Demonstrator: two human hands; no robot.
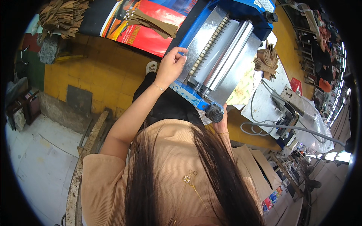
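A blue-framed roller machine (196,30) stands before me, with a shiny metal roller (230,56) and a bar of pointed teeth (210,47) across its bed. My left hand (173,66) is at the machine's left edge. Its index finger stretches toward the metal bed and the other fingers are bent, with nothing visible in them. My right hand (223,122) is beside a black knob (215,113) at the machine's near corner; its fingers are mostly hidden. Left of the machine, several brown strips (154,23) lie on a red printed sheet (147,39).
A thick bundle of brown strips (62,17) is at the far left. Another brown bunch (267,62) sits right of the machine, near a yellow patterned sheet (241,86). Grey cables (260,122) loop over the right side. A worn beam (88,139) stands at my left.
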